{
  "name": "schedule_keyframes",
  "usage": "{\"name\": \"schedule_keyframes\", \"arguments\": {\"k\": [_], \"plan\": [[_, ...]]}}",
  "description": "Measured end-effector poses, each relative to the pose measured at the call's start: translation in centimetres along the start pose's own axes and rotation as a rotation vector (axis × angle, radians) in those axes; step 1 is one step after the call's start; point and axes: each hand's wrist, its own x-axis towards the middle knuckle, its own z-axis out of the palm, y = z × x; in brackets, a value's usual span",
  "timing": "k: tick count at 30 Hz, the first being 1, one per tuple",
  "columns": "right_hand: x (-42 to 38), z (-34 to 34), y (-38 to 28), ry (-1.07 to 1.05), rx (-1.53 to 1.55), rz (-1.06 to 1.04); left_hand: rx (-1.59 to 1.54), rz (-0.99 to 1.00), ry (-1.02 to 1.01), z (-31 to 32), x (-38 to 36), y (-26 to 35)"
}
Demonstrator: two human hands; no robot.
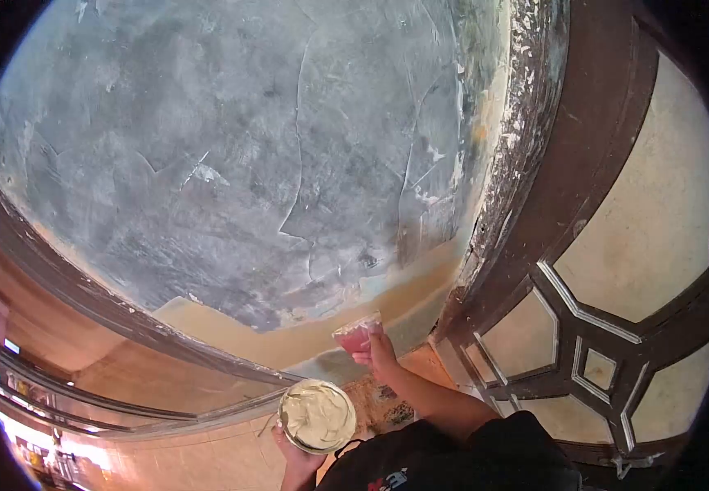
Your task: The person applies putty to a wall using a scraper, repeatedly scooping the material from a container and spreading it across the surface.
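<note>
My right hand [381, 357] is closed around a pinkish-red putty spreader [356, 334]. Pale paste lines the spreader's top edge, which overlaps the fresh cream-beige band [297, 344] along the bottom of the wall. Lower down, my left hand [299, 460] grips a round tub [351, 432] from below and its left side. Thick cream-coloured filler paste [317, 415] fills the tub near its rim, its surface in swirled ridges. Above both hands rises the grey-blue wall [232, 164], with trowel lines and white scuffs.
A dark door frame [592, 139] with peeling edges borders the wall on the right. Beside it stands a panelled door [632, 237] with cream panels and dark mouldings. Dark brown trim [85, 270] curves along the wall's left side. Pale floor [199, 461] shows at the bottom left.
</note>
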Motion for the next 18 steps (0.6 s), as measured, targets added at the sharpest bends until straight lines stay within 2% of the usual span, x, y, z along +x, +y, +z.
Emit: {"name": "schedule_keyframes", "arguments": {"k": [1,5,7,9,11,13,17,18], "plan": [[0.0,-0.6,0.3,-0.038,0.004,0.066,-0.039,-0.012,0.006,0.3,0.0,0.0],[-2.6,1.7,-2.2,-0.005,0.011,0.007,-0.042,-0.019,0.016,-0.3,0.1,-0.3],[-2.8,3.1,-3.7,0.004,0.064,-0.098,0.230,0.130,-0.003,-2.9,0.7,-1.3],[-1.2,2.1,-3.2,0.011,-0.003,-0.117,0.316,0.179,0.006,-5.7,1.3,-2.2],[0.2,0.6,-2.4,0.014,-0.068,-0.142,0.405,0.233,0.009,-4.8,1.2,-1.9],[-0.1,-0.8,-1.1,-0.001,-0.010,0.071,-0.070,-0.017,0.016,-0.2,0.2,-0.8],[-2.1,0.6,-1.2,0.002,0.055,0.022,-0.019,0.010,0.031,0.5,-0.1,-0.9],[-2.9,2.0,-2.1,-0.024,0.068,-0.065,-0.020,0.008,0.033,0.7,-0.3,-0.8]]}}
